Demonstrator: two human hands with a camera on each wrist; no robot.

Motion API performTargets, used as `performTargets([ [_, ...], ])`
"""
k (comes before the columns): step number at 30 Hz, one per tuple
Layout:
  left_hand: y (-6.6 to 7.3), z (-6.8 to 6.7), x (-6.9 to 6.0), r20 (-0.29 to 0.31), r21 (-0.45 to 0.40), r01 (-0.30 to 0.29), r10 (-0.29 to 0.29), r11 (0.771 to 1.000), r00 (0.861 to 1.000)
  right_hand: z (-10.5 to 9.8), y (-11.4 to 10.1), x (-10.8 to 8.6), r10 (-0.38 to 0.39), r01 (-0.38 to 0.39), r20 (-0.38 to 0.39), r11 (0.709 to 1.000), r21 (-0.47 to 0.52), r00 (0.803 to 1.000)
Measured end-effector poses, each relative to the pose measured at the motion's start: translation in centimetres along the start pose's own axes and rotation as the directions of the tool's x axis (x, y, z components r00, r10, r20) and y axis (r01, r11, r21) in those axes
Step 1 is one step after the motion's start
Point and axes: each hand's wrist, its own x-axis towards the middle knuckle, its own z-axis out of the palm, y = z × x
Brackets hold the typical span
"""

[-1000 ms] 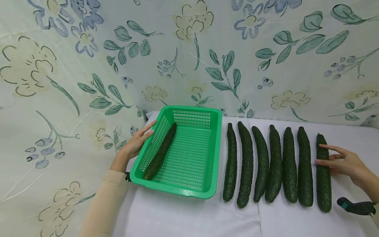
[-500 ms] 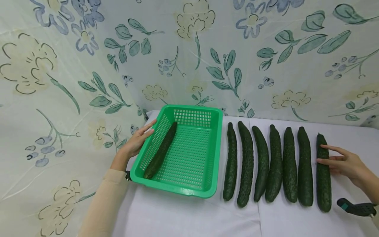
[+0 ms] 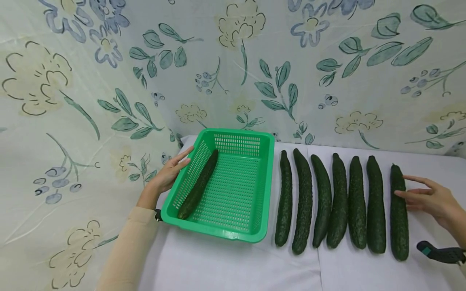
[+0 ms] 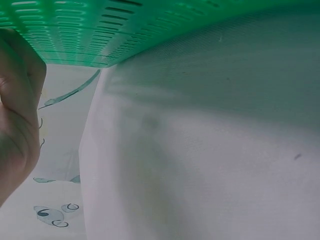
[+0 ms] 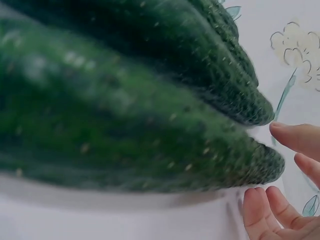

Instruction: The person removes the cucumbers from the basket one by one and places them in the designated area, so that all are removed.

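Observation:
In the head view, my left hand (image 3: 168, 173) holds the left rim of a green perforated plastic basket (image 3: 270, 182); some of its fingers are hidden behind the side wall. One cucumber (image 3: 199, 186) lies slanted along the basket's left wall. My right hand (image 3: 433, 199) is at the rightmost cucumber (image 3: 399, 230), its fingers loosely bent and spread. From the right wrist, fingertips (image 5: 256, 200) show below that cucumber's narrow end and a thumb above it, with no firm grip visible. The left wrist view shows the basket wall (image 4: 165, 25) overhead.
Several more cucumbers (image 3: 337, 202) lie side by side between the basket and my right hand, on a white cloth (image 3: 218, 266). A floral curtain (image 3: 233, 72) hangs behind and to the left. A black wrist device (image 3: 440, 254) sits below the right hand.
My right hand's fingers have drawn back slightly to the right across the rightmost cucumber, which stays lying in place. The left hand and basket look unmoved.

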Motion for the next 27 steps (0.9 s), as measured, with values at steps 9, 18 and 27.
performTargets([
  [9,-0.1,0.0,0.0,0.008,-0.012,-0.003,0.003,1.0,1.0,-0.3,-2.6,-0.2,-0.055,0.056,-0.013,0.992,0.115,0.998],
  [18,-0.1,0.0,0.0,-0.002,-0.006,-0.004,0.004,1.0,1.0,0.5,-6.7,-0.1,-0.123,0.103,0.042,0.944,0.314,0.992],
  [27,-0.1,0.0,0.0,-0.011,0.004,0.001,-0.001,1.0,1.0,2.4,-11.3,-0.7,-0.219,0.111,0.16,0.856,0.505,0.963],
])
